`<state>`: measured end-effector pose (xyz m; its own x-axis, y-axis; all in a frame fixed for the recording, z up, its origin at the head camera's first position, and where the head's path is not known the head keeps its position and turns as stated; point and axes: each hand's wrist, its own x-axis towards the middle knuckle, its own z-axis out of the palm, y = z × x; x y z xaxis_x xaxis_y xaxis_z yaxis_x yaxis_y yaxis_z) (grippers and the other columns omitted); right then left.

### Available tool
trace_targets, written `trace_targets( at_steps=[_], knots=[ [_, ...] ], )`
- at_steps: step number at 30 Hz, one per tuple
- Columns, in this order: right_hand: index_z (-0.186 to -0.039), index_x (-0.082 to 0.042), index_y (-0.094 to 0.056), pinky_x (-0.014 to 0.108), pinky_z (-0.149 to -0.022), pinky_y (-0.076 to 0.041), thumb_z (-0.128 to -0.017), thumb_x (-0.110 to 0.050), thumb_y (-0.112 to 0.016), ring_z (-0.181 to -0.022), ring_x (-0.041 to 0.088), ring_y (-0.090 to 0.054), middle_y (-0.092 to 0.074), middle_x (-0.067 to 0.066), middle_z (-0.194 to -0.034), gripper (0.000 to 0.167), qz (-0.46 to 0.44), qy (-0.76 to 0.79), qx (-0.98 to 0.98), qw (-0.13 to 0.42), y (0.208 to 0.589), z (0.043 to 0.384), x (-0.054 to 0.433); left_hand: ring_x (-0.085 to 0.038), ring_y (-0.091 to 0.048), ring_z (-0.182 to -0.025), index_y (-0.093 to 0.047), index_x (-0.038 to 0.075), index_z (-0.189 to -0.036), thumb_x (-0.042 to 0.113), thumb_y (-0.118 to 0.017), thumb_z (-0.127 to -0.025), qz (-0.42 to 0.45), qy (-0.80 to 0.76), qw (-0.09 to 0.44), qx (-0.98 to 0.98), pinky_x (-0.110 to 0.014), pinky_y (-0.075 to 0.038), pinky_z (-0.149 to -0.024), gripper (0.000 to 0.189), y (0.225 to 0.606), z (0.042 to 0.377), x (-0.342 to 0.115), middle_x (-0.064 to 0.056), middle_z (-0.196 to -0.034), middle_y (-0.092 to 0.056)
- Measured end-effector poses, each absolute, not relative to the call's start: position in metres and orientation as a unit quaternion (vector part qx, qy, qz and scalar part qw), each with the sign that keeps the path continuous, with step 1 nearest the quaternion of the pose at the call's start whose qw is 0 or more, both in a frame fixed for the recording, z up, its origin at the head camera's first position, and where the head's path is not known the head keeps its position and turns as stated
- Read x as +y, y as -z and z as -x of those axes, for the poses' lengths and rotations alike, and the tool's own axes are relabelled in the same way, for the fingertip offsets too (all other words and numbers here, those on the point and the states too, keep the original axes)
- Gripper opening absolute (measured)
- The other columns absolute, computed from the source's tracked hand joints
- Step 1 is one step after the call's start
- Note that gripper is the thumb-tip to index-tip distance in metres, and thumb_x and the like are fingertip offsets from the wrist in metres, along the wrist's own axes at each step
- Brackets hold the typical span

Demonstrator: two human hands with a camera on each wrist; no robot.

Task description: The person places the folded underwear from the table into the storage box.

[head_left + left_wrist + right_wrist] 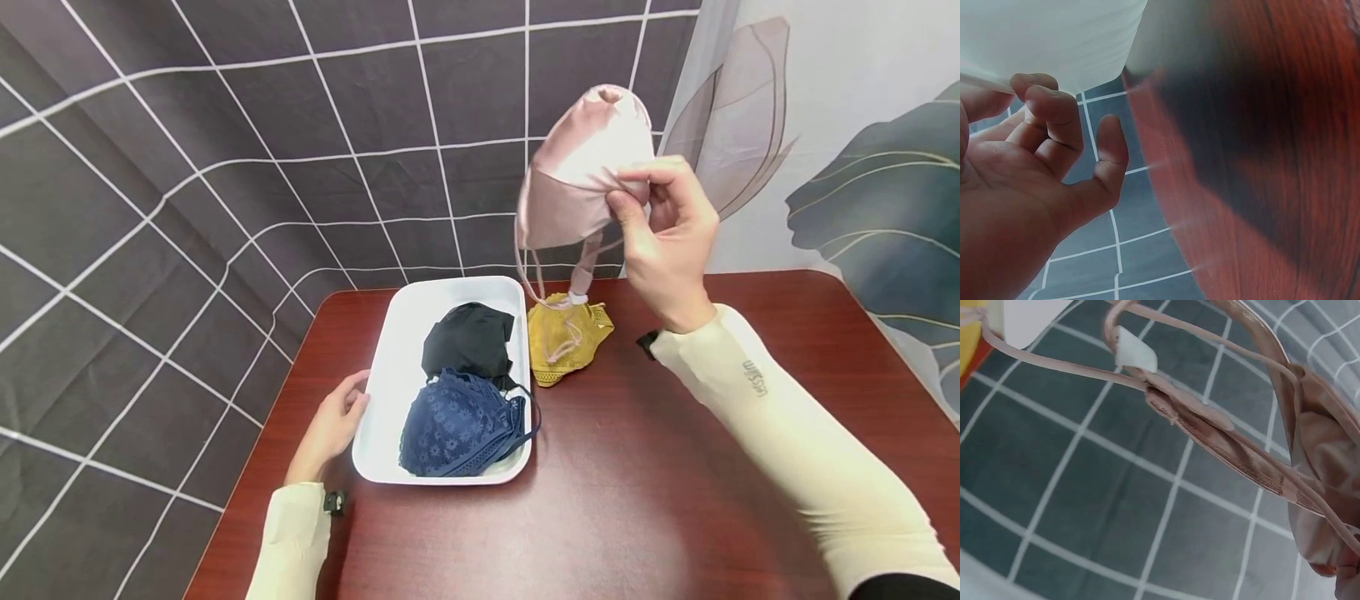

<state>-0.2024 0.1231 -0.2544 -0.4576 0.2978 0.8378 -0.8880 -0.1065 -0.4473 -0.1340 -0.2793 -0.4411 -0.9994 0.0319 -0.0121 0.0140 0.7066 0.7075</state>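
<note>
Above the back of the table, my right hand (pixel 671 229) pinches a pale pink satin bra (pixel 577 179) between thumb and fingers. Its thin straps and a white tag (pixel 1136 351) dangle below, overlapping a mustard-yellow bra (pixel 562 342) in the head view. My left hand (pixel 333 421) holds the left rim of a white tray (pixel 386 358), its fingers (pixel 1054 112) curled at the edge. Inside the tray lie a folded black bra (pixel 468 342) at the back and a navy lace bra (pixel 461 429) in front. One navy strap hangs over the right rim.
The yellow bra lies on the reddish-brown wooden table (pixel 600 500), beside the tray's right wall. A dark curtain (pixel 360 117) with white grid lines hangs behind and to the left. At right hangs a pale leaf-patterned curtain (pixel 862 100).
</note>
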Motion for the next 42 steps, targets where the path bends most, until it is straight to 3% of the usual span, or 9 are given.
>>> trace_targets(
  at_steps=[7,13,19,25,32,42],
  knots=[
    [-0.091,0.018,-0.057,0.032,-0.079,-0.044,-0.075,0.025,-0.061,-0.083,0.029,-0.054,-0.054,0.022,-0.091,0.018,-0.316,-0.693,-0.452,0.464,0.235,0.203,0.096,-0.024,-0.06,-0.077,-0.044,0.006,-0.138,0.008,-0.051,-0.097,-0.013,-0.38,0.011,0.925,-0.037,-0.047,-0.068,0.042,0.442,0.134,-0.278,-0.013,-0.089,-0.062],
    [-0.091,0.017,-0.056,0.033,-0.078,-0.045,-0.074,0.026,-0.06,-0.084,0.026,-0.055,-0.055,0.018,-0.091,0.02,-0.345,-0.67,-0.459,0.471,0.248,0.214,0.074,-0.026,-0.062,-0.08,-0.043,0.005,-0.138,0.007,-0.051,-0.097,-0.014,-0.377,0.009,0.926,-0.04,-0.049,-0.071,0.042,0.441,0.135,-0.278,-0.013,-0.09,-0.063],
    [-0.09,0.015,-0.056,0.038,-0.083,-0.047,-0.073,0.028,-0.061,-0.089,0.027,-0.057,-0.058,0.013,-0.094,0.022,-0.373,-0.657,-0.496,0.428,0.283,0.228,0.052,-0.025,-0.062,-0.08,-0.043,0.005,-0.138,0.007,-0.051,-0.097,-0.012,-0.381,0.011,0.924,-0.04,-0.049,-0.071,0.042,0.44,0.134,-0.276,-0.013,-0.089,-0.063],
    [-0.088,0.015,-0.056,0.026,-0.076,-0.043,-0.075,0.025,-0.061,-0.084,0.024,-0.053,-0.056,0.019,-0.088,0.017,-0.357,-0.631,-0.569,0.388,0.307,0.219,0.042,-0.026,-0.062,-0.081,-0.043,0.006,-0.138,0.007,-0.051,-0.097,-0.013,-0.385,0.013,0.923,-0.041,-0.05,-0.072,0.042,0.441,0.133,-0.275,-0.013,-0.091,-0.063],
    [-0.087,0.014,-0.059,0.026,-0.073,-0.042,-0.075,0.023,-0.063,-0.079,0.026,-0.05,-0.056,0.024,-0.086,0.015,-0.319,-0.642,-0.615,0.327,0.335,0.217,0.034,-0.025,-0.061,-0.078,-0.043,0.007,-0.139,0.009,-0.05,-0.097,-0.01,-0.382,0.01,0.924,-0.039,-0.049,-0.069,0.042,0.442,0.133,-0.276,-0.012,-0.089,-0.062],
    [-0.094,-0.003,-0.065,0.03,-0.077,-0.041,-0.082,0.0,-0.071,-0.083,0.02,-0.054,-0.063,0.007,-0.091,0.013,-0.266,-0.598,-0.699,0.289,0.397,0.242,0.033,-0.025,-0.061,-0.081,-0.042,0.008,-0.14,0.01,-0.05,-0.097,0.001,-0.387,0.015,0.922,-0.04,-0.049,-0.071,0.043,0.441,0.133,-0.275,-0.012,-0.09,-0.062]
  ],
)
